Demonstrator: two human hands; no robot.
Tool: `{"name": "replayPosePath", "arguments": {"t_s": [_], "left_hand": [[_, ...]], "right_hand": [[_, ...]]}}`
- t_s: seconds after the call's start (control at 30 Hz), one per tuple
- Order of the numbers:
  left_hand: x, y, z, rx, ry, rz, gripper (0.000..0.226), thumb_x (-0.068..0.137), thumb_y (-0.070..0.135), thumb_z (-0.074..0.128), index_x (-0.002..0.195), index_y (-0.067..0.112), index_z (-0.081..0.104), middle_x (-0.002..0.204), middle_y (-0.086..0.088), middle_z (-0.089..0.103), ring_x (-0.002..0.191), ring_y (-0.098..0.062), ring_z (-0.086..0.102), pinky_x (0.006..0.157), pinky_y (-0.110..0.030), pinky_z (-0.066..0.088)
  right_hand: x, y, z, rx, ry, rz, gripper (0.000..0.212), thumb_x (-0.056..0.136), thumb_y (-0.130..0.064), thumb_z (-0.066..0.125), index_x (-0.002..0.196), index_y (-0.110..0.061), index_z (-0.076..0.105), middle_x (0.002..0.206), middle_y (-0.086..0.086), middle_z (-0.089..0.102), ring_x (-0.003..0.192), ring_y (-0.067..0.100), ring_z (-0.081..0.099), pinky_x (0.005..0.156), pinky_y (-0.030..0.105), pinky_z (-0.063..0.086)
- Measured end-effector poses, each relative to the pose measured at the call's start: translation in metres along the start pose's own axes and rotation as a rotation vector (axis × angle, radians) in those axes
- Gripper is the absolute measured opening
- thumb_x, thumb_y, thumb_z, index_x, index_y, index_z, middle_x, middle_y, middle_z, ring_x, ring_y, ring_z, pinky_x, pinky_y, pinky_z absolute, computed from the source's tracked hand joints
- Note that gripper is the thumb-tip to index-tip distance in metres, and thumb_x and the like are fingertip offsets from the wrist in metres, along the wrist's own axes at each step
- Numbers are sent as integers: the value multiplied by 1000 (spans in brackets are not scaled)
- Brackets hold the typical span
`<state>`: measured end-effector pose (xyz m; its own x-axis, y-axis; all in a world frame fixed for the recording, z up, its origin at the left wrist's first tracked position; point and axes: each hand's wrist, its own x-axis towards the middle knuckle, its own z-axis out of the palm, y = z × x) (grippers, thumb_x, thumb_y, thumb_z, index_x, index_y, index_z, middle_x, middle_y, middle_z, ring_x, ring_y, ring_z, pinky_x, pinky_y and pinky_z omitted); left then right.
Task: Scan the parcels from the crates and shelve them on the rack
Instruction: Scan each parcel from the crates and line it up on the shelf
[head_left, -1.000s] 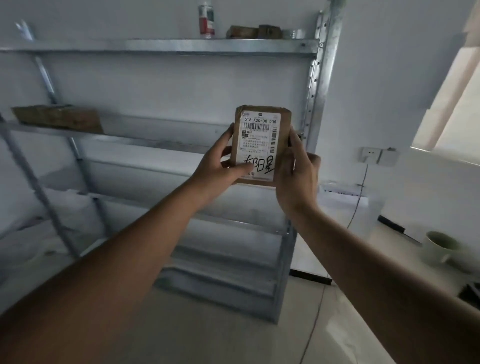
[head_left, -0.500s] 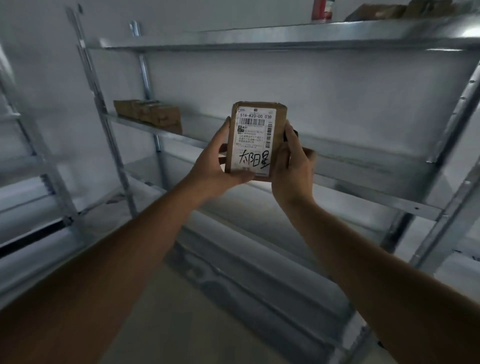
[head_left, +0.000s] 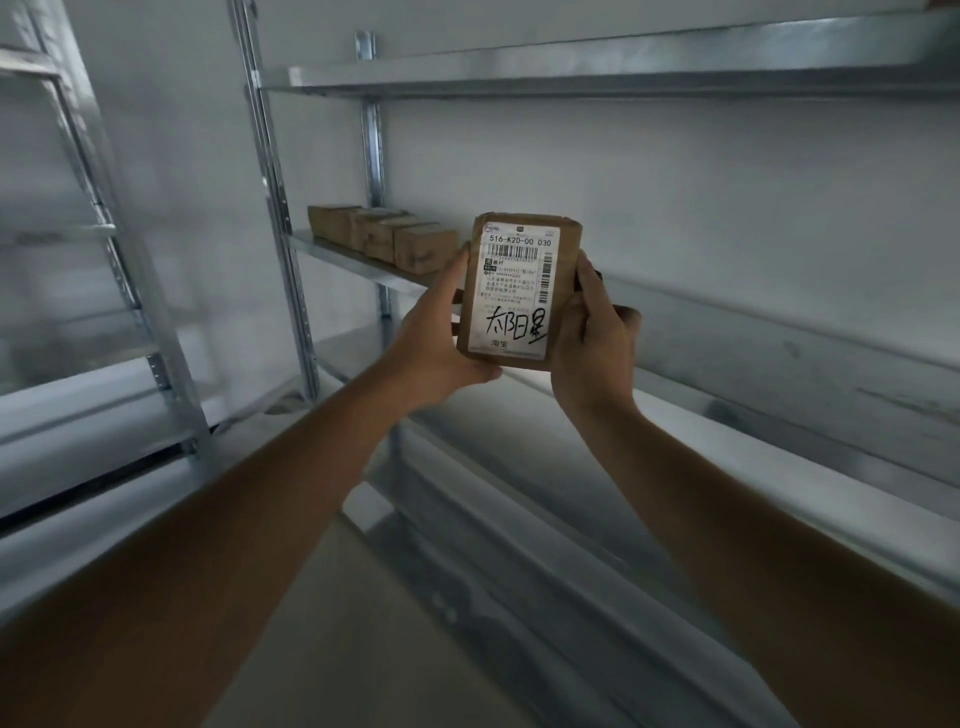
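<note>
Parcel — upright, labelled, both hands' grip closed on it: left hand, right hand — before rack.

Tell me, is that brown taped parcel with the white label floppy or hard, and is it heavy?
The brown taped parcel with the white label probably stays stiff: its edges look straight while the left hand and right hand hold it upright by its sides. It seems fairly light, since fingers alone support it. The tape looks smooth, so it may be a bit slippery.

brown parcel showing white label with black barcodes and handwriting, silver-grey rack holding brown boxes, wall reading white
</note>
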<state>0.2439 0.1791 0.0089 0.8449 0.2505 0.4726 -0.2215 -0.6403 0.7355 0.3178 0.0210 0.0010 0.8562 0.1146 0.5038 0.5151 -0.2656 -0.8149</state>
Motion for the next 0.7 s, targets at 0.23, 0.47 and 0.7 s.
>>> {"name": "replayPosePath", "arguments": {"t_s": [0.23, 0.47, 0.7], "left_hand": [[87, -96, -71, 84, -55, 56, 128, 67, 15, 100, 167, 31, 22, 151, 4, 49, 128, -13, 54, 79, -10, 57], [166, -162, -95, 82, -72, 78, 121, 69, 17, 99, 165, 32, 27, 131, 14, 56, 117, -11, 62, 89, -29, 62], [266, -223, -92, 76, -93, 87, 99, 62, 19, 103, 147, 28, 52, 120, 10, 74, 106, -9, 73, 87, -34, 66]], "right_hand": [[62, -1, 121, -11, 39, 49, 51, 112, -37, 26, 160, -49, 36, 120, 8, 53, 96, 1, 54, 94, 20, 52], [130, 6, 197, -104, 47, 75, 50, 115, -32, 27, 163, -47, 32, 125, 8, 51, 89, -6, 42, 78, 10, 36], [222, 44, 253, -159, 42, 86, 49, 113, -35, 30, 159, -51, 37, 132, 7, 55, 83, -1, 38, 96, 24, 38]]}}
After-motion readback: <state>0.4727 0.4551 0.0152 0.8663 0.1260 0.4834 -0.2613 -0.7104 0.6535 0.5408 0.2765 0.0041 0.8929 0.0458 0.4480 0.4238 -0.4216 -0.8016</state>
